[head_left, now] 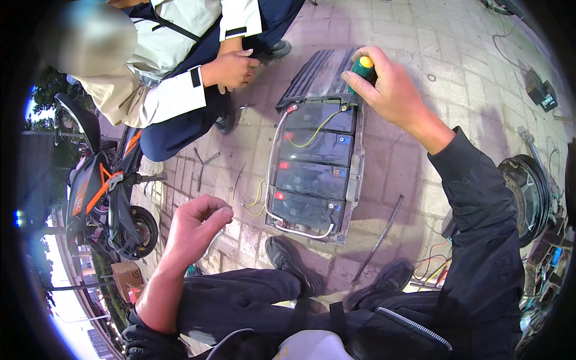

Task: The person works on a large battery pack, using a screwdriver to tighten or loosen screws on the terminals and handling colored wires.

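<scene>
A screwdriver [363,68] with a green handle and yellow end is gripped in my right hand [390,90]. Its shaft is hidden, so I cannot tell whether the tip touches anything. Below it lies a black battery case [354,198] with several dark batteries [314,177] in a column, showing red and blue terminals. A ribbed black cover [318,75] is at the case's far end. A yellow-green wire [315,133] crosses the upper batteries, and a white cable [273,156] runs along the left side. My left hand [201,225] hovers left of the case, fingers curled toward the thumb; its contents are hidden.
Another person crouches at the far left, hands [231,71] together. A motorcycle [108,186] and a cardboard box [127,277] are at left. On the paving lie a three-armed wrench [203,169], a yellow wire [258,201] and a dark rod [381,234]. A wheel [525,198] lies at right.
</scene>
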### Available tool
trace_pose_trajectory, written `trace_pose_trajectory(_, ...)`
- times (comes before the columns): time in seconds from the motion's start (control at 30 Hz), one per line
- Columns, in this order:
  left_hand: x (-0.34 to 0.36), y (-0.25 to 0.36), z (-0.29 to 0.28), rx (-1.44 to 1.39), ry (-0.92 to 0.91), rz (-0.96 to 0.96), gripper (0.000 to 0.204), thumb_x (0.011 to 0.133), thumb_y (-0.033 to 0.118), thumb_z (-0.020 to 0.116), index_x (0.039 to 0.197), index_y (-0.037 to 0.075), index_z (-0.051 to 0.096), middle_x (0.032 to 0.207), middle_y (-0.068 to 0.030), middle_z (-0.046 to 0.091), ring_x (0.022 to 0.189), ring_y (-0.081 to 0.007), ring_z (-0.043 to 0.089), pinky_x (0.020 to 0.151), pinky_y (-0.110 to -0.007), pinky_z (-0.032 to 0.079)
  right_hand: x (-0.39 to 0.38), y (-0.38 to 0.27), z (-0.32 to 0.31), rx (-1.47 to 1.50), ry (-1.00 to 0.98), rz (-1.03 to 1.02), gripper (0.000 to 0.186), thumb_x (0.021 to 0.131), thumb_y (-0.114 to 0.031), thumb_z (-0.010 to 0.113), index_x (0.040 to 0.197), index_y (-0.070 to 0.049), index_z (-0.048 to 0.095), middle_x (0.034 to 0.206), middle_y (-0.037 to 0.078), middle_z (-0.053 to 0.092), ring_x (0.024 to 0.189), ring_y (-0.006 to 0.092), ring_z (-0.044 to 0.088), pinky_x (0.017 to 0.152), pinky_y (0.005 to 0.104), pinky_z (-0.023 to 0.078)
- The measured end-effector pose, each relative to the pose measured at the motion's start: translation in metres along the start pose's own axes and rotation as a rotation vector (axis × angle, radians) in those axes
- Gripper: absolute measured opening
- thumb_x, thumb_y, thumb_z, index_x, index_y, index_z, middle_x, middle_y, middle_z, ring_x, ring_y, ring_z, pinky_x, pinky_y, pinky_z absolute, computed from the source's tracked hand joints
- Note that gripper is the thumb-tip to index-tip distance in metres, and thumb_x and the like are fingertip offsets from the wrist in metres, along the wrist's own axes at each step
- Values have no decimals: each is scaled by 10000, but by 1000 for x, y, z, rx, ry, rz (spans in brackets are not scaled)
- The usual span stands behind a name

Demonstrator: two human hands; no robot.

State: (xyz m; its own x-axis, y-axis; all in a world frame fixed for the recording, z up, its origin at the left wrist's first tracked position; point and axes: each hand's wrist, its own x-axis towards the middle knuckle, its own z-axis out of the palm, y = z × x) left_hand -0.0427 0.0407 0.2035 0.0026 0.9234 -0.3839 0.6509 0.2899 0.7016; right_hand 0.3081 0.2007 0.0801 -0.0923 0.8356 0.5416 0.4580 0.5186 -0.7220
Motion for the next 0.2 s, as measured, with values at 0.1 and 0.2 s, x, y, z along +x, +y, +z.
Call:
trace_pose_trajectory(0.1,-6,-4,-5,15,22,-49,173,905,135,715,970,-19,671,846,-17,679,809,-76,609,746,-248,493,6,6,10,-1,-28,5,408,891,-317,711,1111,-47,499,822,194,652,772,402,641,661,450,494)
trace_pose_trajectory(0.2,-9,-10,-6,28,26,-44,173,910,153,717,983,-1,682,854,-17,682,824,-80,613,771,-256,500,9,9,16,-34,-31,-30,414,888,-327,713,1113,-51,501,827,192,657,785,399,648,673,456,500)
